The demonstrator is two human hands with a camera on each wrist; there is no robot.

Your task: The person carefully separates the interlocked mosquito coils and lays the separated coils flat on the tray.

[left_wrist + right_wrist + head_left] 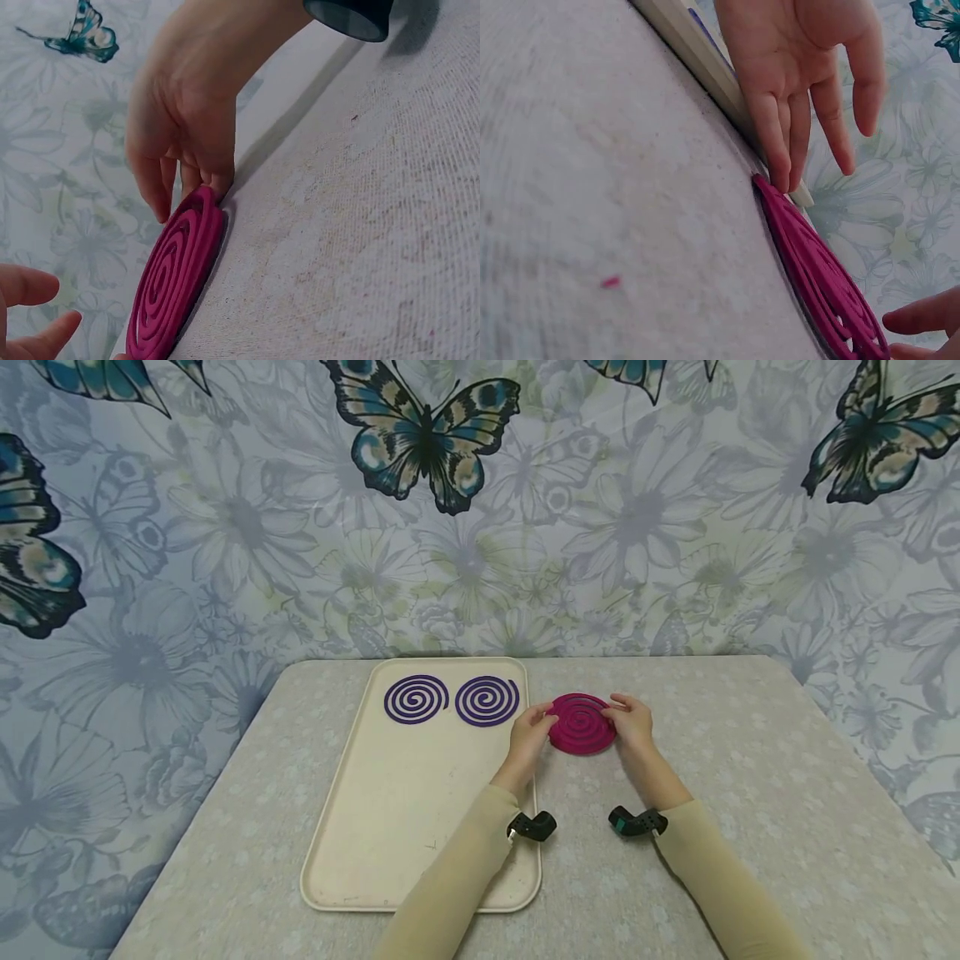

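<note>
A magenta mosquito coil [582, 724], its rings packed close together, lies on the table just beyond the tray's right edge. My left hand [532, 735] is at the coil's left rim; in the right wrist view its fairly straight fingertips touch that rim, the thumb held apart. At the opposite rim is my right hand [632, 724], its fingers reaching down to the coil in the left wrist view. Two purple mosquito coils, one at left [416, 699] and one at right [487, 701], lie side by side at the far end of the cream tray [390, 827].
The table [757, 827] has a pale patterned cover. Behind it hangs a butterfly-and-flower cloth [465, 577]. My left forearm crosses the tray's right edge. A small pink fragment [610, 282] lies on the table, and each wrist wears a dark camera.
</note>
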